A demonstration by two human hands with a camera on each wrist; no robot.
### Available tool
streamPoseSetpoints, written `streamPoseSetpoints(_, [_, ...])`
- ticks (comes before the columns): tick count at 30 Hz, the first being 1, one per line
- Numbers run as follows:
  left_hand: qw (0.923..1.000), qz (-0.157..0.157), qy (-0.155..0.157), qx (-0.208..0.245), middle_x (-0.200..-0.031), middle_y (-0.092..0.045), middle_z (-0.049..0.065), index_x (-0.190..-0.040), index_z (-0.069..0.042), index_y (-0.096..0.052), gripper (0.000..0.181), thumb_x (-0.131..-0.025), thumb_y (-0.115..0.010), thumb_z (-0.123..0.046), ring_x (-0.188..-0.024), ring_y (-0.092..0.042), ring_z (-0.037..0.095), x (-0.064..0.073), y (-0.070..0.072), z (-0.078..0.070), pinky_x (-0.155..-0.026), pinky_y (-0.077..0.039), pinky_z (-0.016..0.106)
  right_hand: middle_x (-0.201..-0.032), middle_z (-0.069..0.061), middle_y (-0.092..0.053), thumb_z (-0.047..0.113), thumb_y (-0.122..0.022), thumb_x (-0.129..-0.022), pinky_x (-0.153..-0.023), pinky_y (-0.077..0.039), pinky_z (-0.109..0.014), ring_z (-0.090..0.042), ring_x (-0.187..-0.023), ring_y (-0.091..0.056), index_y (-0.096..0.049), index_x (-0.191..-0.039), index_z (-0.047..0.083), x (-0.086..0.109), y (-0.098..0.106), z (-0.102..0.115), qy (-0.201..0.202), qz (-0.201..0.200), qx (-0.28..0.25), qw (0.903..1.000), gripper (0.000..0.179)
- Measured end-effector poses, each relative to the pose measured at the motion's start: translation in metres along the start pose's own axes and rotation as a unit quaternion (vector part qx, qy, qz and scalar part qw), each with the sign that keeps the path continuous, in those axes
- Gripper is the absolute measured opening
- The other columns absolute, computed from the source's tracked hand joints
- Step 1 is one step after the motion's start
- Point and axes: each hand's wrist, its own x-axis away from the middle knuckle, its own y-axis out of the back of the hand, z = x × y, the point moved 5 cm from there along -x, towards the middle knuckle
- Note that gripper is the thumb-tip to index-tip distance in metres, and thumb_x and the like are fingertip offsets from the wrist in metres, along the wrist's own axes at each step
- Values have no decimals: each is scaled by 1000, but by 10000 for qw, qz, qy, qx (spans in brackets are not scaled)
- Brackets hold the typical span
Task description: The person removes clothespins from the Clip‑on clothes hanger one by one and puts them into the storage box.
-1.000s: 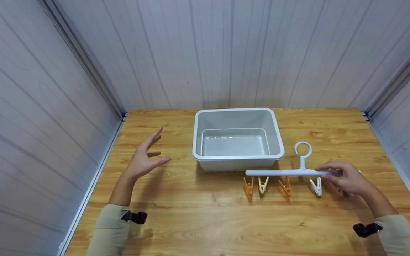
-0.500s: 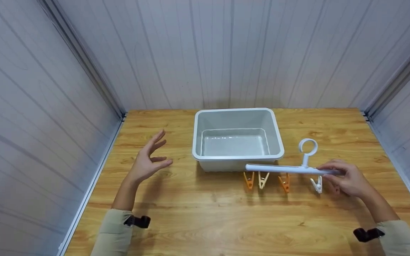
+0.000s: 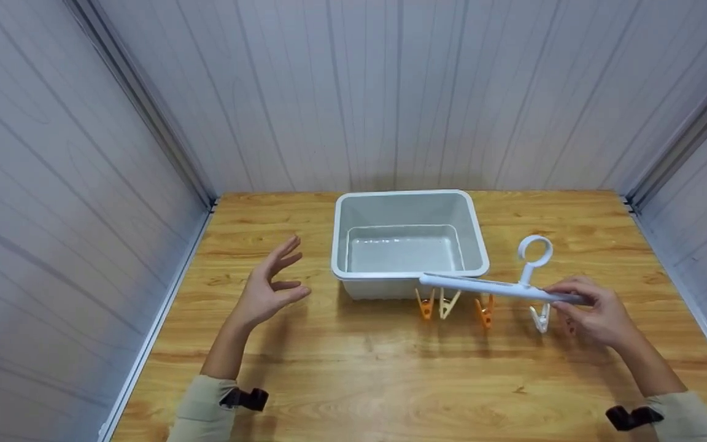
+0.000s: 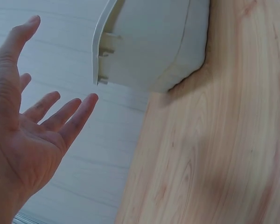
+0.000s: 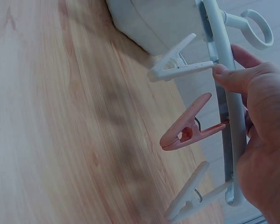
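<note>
Worktop (image 3: 378,380) bearing a grey bin (image 3: 381,288), white hanger (image 3: 482,285) held above it
The hanger slants by the bin's near right corner, its right end gripped in the right hand (image 3: 596,313); the left hand (image 3: 266,294), fingers spread apart, hovers left of the bin; orange, cream, white and pink clips (image 3: 486,318) hang beneath the hanger.

Soft-edged shadows fall across the wooden table (image 3: 366,387).

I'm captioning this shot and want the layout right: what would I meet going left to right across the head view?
Left grip, grey tub, orange clip, cream clip, second orange clip, white clip, right grip.
</note>
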Motion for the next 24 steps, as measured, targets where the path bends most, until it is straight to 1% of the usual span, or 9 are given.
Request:
streamPoseSetpoints(2, [10000, -21, -14, 21, -182, -42, 14, -175, -11, -41, 97, -91, -88, 5, -164, -48, 43, 0, -2, -1, -111, -64, 52, -109, 20, -75, -27, -77, -87, -87, -54, -7, 3, -101, -67, -82, -111, -8, -1, -2, 4, 33, -149, 26, 9999, 31])
streamPoseSetpoints(4, [10000, -34, -38, 79, -182, -42, 13, -175, -9, -40, 97, -91, -88, 4, -164, -48, 43, 1, -5, -3, -114, -62, 59, -109, 19, -75, -27, -77, -87, -89, -53, -6, 2, -103, -67, -82, -111, -8, -3, -5, 9, 71, -256, 4, 9996, 31])
streamPoseSetpoints(6, [9998, -38, -117, 138, -182, -42, 15, -175, -6, -39, 97, -91, -89, 3, -164, -48, 44, 1, -8, -5, -116, -58, 65, -109, 17, -75, -28, -77, -86, -88, -53, -8, 0, -102, -66, -83, -110, -8, -5, -9, 13, 119, -351, -35, 9993, 31])
streamPoseSetpoints(8, [9997, -35, -184, 183, -182, -42, 16, -174, -4, -38, 97, -91, -89, 2, -165, -47, 45, 1, -11, -7, -116, -56, 69, -108, 14, -75, -28, -77, -87, -77, -55, -10, -4, -99, -65, -83, -110, -8, -7, -12, 18, 159, -415, -84, 9990, 31])
streamPoseSetpoints(11, [9997, -18, -208, 142, -181, -43, 15, -174, -5, -40, 97, -91, -90, 0, -164, -47, 46, -1, -19, -9, -117, -56, 69, -107, 11, -75, -28, -77, -86, -70, -54, -12, -7, -97, -63, -83, -110, -8, -9, -15, 20, 233, -505, -164, 9983, 32])
streamPoseSetpoints(13, [9997, -7, -202, 114, -181, -44, 14, -174, -7, -41, 96, -92, -91, -2, -164, -47, 46, -3, -26, -9, -118, -57, 67, -106, 10, -74, -28, -77, -86, -70, -54, -12, -8, -96, -62, -83, -110, -7, -9, -16, 18, 298, -543, -193, 9979, 33])
streamPoseSetpoints(17, [9997, 8, -183, 143, -181, -45, 13, -173, -10, -43, 96, -91, -92, -4, -164, -47, 47, -6, -40, -10, -118, -57, 64, -106, 9, -75, -29, -77, -85, -84, -54, -10, -7, -99, -64, -84, -110, -6, -9, -17, 15, 454, -545, -197, 9973, 35])
streamPoseSetpoints(20, [9995, 40, -217, 214, -180, -46, 14, -173, -9, -43, 95, -92, -92, -4, -164, -48, 47, -6, -47, -11, -118, -58, 63, -106, 8, -74, -29, -77, -85, -74, -56, -11, -6, -94, -65, -84, -111, -6, -9, -20, 16, 446, -515, -246, 9974, 35])
streamPoseSetpoints(24, [9992, 109, -234, 301, -179, -46, 17, -173, -8, -43, 94, -92, -91, -4, -163, -50, 47, -6, -53, -11, -117, -60, 59, -105, 8, -72, -27, -77, -87, -55, -53, -17, -6, -83, -66, -84, -111, -6, -10, -25, 23, 232, -546, -328, 9977, 32])
